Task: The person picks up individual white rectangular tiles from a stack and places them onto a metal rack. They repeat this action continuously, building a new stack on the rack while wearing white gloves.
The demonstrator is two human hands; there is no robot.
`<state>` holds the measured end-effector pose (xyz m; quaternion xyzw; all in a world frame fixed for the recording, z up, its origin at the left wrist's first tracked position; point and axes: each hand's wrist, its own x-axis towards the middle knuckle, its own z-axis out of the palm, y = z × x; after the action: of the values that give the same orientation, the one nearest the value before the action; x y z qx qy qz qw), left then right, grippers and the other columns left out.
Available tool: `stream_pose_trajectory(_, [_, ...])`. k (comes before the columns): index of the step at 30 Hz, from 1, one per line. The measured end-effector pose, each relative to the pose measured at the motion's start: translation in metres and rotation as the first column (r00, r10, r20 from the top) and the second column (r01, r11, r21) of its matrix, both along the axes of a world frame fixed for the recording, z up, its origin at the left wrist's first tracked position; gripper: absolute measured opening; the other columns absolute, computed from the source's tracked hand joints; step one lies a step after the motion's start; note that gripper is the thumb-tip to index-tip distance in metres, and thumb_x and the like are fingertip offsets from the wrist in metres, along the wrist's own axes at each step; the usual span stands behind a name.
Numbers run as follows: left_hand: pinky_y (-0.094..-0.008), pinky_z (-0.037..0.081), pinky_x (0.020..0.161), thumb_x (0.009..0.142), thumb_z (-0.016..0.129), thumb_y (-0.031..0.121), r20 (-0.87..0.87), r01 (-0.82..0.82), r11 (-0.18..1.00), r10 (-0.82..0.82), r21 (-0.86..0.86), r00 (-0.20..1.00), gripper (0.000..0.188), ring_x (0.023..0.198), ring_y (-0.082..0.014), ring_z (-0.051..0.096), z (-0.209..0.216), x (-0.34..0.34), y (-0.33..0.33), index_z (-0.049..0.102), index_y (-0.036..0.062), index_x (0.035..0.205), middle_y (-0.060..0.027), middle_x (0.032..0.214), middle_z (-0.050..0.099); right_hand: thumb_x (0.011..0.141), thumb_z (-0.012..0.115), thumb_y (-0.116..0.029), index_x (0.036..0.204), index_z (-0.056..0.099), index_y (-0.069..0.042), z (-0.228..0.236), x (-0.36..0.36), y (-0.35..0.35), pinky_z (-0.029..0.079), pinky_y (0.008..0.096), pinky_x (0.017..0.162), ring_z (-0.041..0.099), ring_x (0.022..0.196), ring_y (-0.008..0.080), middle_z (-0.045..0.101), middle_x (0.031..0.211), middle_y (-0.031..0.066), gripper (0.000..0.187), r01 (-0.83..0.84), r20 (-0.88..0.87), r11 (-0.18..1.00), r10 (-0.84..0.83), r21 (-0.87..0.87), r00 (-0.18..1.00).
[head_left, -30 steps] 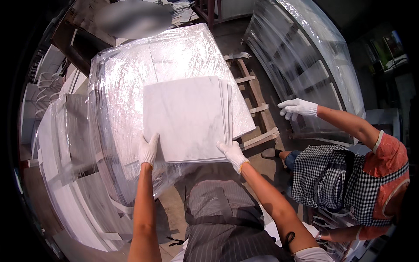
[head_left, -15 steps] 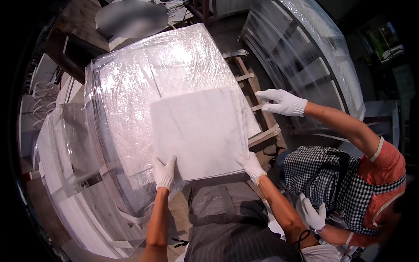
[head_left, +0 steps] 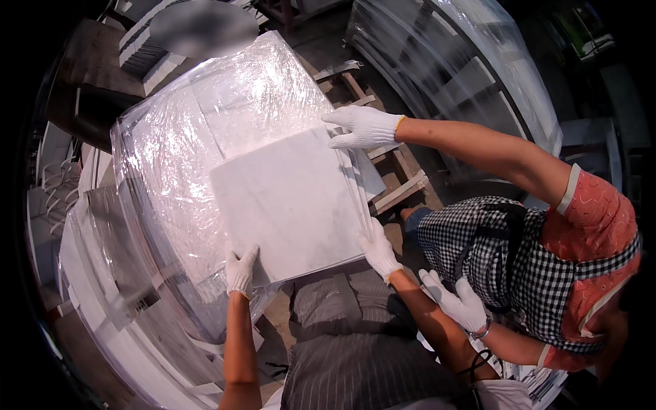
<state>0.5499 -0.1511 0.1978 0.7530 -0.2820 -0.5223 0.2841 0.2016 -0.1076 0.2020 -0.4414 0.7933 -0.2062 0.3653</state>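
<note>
A small stack of square white marble tiles (head_left: 287, 198) with faint grey veins lies on a larger plastic-wrapped load. My left hand (head_left: 240, 271), in a white knit glove, grips the near left corner, its thumb on the top face and its other fingers mostly hidden. At the near right corner, my right hand (head_left: 380, 250), gloved alike, holds the edges of the tiles, which are slightly fanned on that side. A co-worker's gloved hand (head_left: 369, 128) reaches in from the right and touches the far right corner. The co-worker's other gloved hand (head_left: 459, 302) hangs beside my right forearm, fingers apart.
Beneath the tiles is the film-wrapped load (head_left: 178, 150), with a wooden pallet (head_left: 403, 188) at its right. A second wrapped crate (head_left: 465, 82) stands far right. Wrapped slabs (head_left: 150, 328) lean at the left. A co-worker in a checked apron (head_left: 471, 253) stands close on my right.
The co-worker's upper hand has moved left onto the far right corner of the tiles. The view has shifted, and my hands keep their hold on the near corners.
</note>
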Motion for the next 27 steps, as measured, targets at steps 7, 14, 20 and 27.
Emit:
stream_pose_trajectory(7, [-0.033,0.05,0.074,0.078,0.077,0.034,0.033,0.112,0.993,-0.11,-0.041,0.993,0.055,0.083,-0.0189,0.062,-0.02,-0.004,-0.007,0.06,-0.0066,0.112,-0.0132,0.097,0.067,0.097,0.054,-0.038,0.135,0.046,-0.003,0.033,-0.013,0.042,0.043,0.0366,0.099,0.057,0.114,0.0258,0.056,0.131,0.0142,0.052,0.09,-0.059,0.996,-0.091,-0.025,0.994])
stream_pose_trajectory(14, [-0.0335,0.05,0.071,0.079,0.077,0.036,0.101,0.113,0.994,-0.112,-0.007,0.989,0.053,0.08,-0.0188,0.062,0.018,-0.005,0.008,0.061,-0.0065,0.106,-0.0129,0.091,0.067,0.098,0.052,-0.039,0.135,0.046,-0.004,0.066,-0.03,0.089,0.043,0.0367,0.1,0.057,0.115,0.0258,0.056,0.131,0.0142,0.051,0.107,0.066,0.994,-0.105,-0.016,0.992])
stream_pose_trajectory(20, [-0.0342,0.048,0.067,0.082,0.073,0.038,0.168,0.169,0.985,-0.162,-0.033,0.972,0.049,0.074,-0.0176,0.058,0.021,-0.014,0.005,0.06,-0.0055,0.099,-0.0098,0.082,0.063,0.098,0.05,-0.039,0.135,0.046,-0.004,0.075,-0.037,0.103,0.043,0.0367,0.101,0.056,0.115,0.0259,0.056,0.132,0.0142,0.051,0.182,0.187,0.983,-0.177,-0.01,0.966])
stream_pose_trajectory(27, [-0.0341,0.044,0.064,0.084,0.071,0.039,0.193,0.218,0.976,-0.212,-0.009,0.958,0.045,0.07,-0.0155,0.05,0.043,-0.015,0.009,0.056,-0.0036,0.087,-0.0065,0.076,0.056,0.099,0.048,-0.04,0.135,0.046,-0.004,0.075,-0.031,0.084,0.043,0.0368,0.102,0.056,0.116,0.0259,0.055,0.132,0.0142,0.05,0.271,0.439,0.961,-0.265,0.048,0.859])
